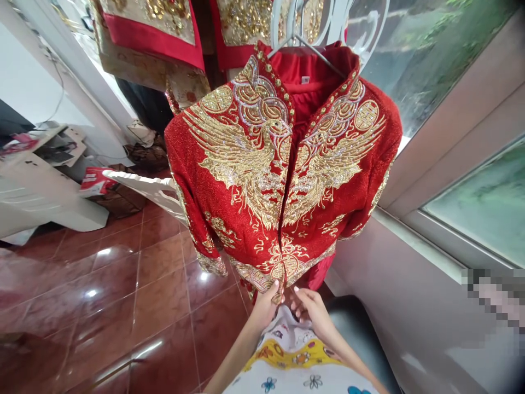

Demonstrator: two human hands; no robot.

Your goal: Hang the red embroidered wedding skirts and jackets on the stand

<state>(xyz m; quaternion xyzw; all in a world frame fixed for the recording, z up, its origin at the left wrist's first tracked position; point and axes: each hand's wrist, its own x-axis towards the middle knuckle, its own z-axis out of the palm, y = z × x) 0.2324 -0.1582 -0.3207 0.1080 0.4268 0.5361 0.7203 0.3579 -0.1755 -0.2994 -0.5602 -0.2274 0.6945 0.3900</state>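
A red jacket (246, 202) with gold embroidered birds hangs in front of me on a metal hanger (315, 50). Its stand collar is edged with gold beads, and the front opening runs down the middle. At the lower end of that opening, my left hand (266, 307) pinches the hem corner between thumb and fingers. Just to the right, my right hand (312, 307) has its fingers curled in beside the hem; anything between the fingertips is too small to make out.
Beaded garments (151, 33) hang behind the jacket. White scrolled metalwork (365, 33) rises behind the hanger. A window frame (443, 158) stands close on the right, above a dark seat (356, 334). Left are a white desk (45, 186) and a red box (95, 180) on the tiled floor (159, 290).
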